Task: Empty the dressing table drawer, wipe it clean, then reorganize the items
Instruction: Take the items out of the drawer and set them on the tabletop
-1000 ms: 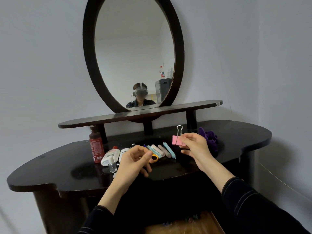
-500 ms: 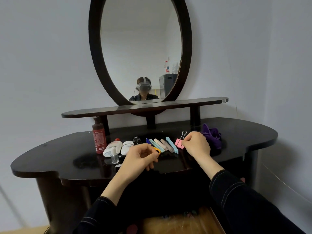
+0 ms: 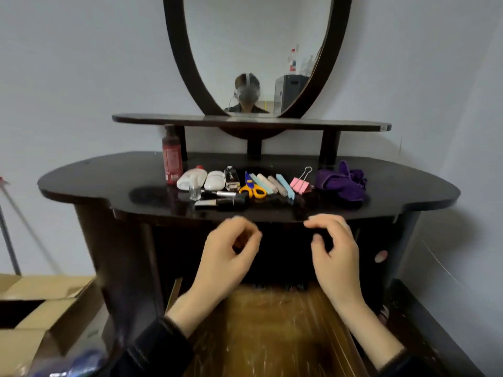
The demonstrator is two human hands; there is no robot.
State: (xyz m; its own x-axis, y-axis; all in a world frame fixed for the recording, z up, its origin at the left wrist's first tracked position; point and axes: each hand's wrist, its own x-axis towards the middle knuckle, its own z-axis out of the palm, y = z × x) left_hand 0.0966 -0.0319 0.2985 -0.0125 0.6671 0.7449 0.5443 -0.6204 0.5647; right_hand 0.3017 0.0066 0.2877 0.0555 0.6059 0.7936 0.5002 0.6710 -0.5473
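The pulled-out drawer (image 3: 272, 327) shows a bare wooden bottom below the dark dressing table (image 3: 109, 180). My left hand (image 3: 226, 257) and my right hand (image 3: 334, 254) hover above the drawer with fingers loosely curled, holding nothing. On the tabletop lie a row of items: a pink binder clip (image 3: 300, 183), orange-handled scissors (image 3: 251, 187), pastel sticks (image 3: 275, 183), white bottles (image 3: 202, 179), a small glass bottle (image 3: 231, 178), black cosmetic tubes (image 3: 223, 200). A purple cloth (image 3: 343, 182) lies bunched at the right.
A dark red bottle (image 3: 172, 159) stands at the back left of the tabletop. A raised shelf (image 3: 353, 126) and oval mirror (image 3: 177, 50) sit behind. An open cardboard box (image 3: 40, 303) is on the floor at the left. Small items show at the drawer's back (image 3: 275, 287).
My right hand set the pink binder clip down beside the pastel sticks and let go. Both hands drew back from the tabletop to above the drawer. The view tilted downward.
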